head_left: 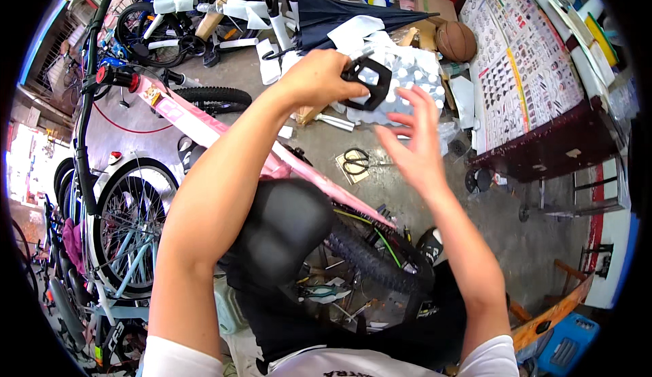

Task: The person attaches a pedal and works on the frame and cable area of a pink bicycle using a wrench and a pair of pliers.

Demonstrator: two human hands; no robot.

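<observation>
My left hand [319, 80] is closed around one side of a black bicycle pedal [384, 77], held up in front of me. Just right of the pedal, my right hand [415, 143] is raised with its fingers apart and nothing in it. Below my arms stands a pink bicycle frame [204, 122] with black handlebars [83, 126]. Its black saddle [282, 231] is close to my body, and the knobbly rear tyre [370, 258] shows beside it. Part of the frame is hidden behind my left forearm.
Black-handled scissors [355, 162] lie on the floor beyond the bicycle. Pliers and other tools [326, 292] are scattered below the saddle. Wrapped bicycles and a dark umbrella [339, 21] fill the back, near a basketball [456, 41]. A parts display board [519, 58] stands at right.
</observation>
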